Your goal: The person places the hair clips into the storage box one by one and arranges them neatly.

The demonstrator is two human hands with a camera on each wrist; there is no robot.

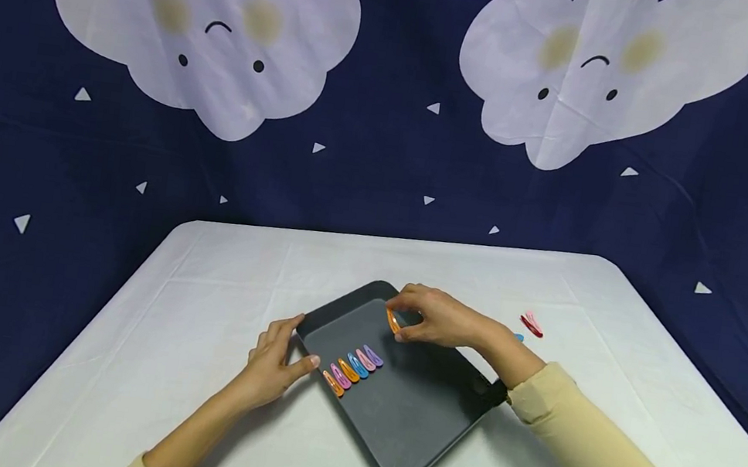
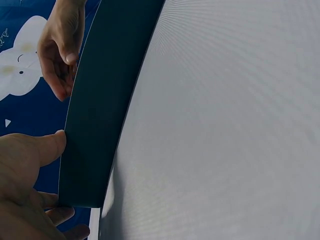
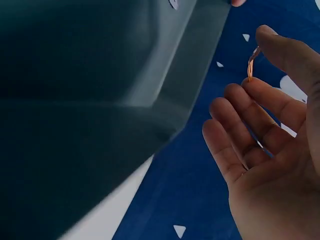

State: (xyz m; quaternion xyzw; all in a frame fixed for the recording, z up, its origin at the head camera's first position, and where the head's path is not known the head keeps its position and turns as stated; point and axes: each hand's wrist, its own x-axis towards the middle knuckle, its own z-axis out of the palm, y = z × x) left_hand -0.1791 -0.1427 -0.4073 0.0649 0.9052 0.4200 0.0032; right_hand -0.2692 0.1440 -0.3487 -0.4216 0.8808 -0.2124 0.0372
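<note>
My right hand [image 1: 435, 317] pinches an orange snap hair clip [image 1: 393, 320] between thumb and index finger, over the far part of a dark grey tray [image 1: 413, 425]. The right wrist view shows the clip [image 3: 251, 66] held at the fingertips, the other fingers loosely bent. At the tray's left corner, my left hand [image 1: 275, 358] is spread, its thumb on the rim and its fingers touching the adjoining side. Inside the tray, a slanting row of several clips [image 1: 348, 371] in orange, pink, blue and purple lies along the left wall.
On the white table [image 1: 236, 271], a red clip [image 1: 531, 326] and a pink clip [image 1: 532, 317] lie right of the tray. A blue piece [image 1: 518, 337] is partly hidden by the right forearm. Behind the table hangs a dark blue cloud-patterned cloth [image 1: 389, 111].
</note>
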